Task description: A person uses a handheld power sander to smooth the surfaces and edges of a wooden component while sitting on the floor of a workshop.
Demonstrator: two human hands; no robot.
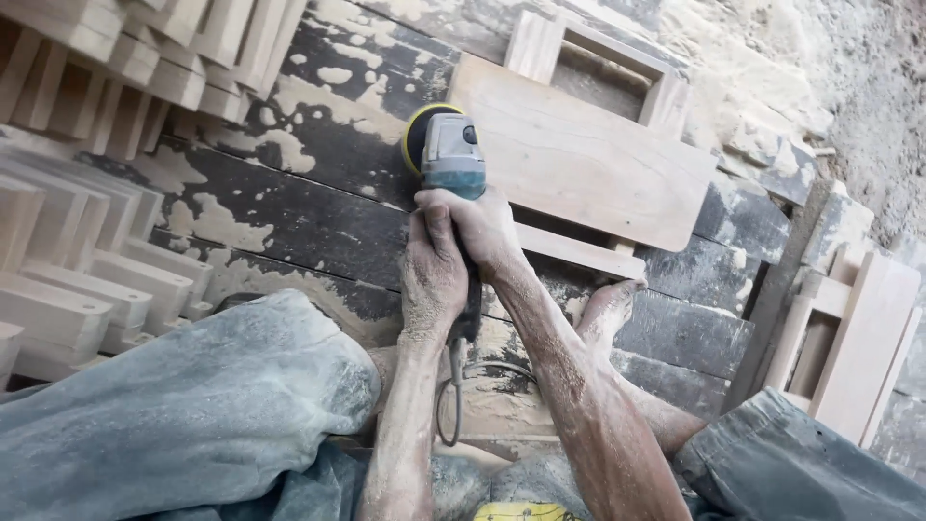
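Both of my hands grip a teal and grey power sander [446, 154] with a yellow-edged round pad. My left hand [432, 272] wraps the rear of its body, and my right hand [482, 227] holds it just ahead. The pad rests at the left edge of a pale wooden panel [588, 159], which lies on the dark dusty plank floor [289, 217]. My bare foot [608, 311] presses against the panel's near edge. The sander's cord [453, 396] hangs down between my forearms.
Stacks of pale wooden pieces [87, 280] lie at the left and top left. A small wooden frame [598, 68] sits behind the panel. More wooden parts [858, 338] lean at the right. Sawdust covers the floor and my trousers [193, 405].
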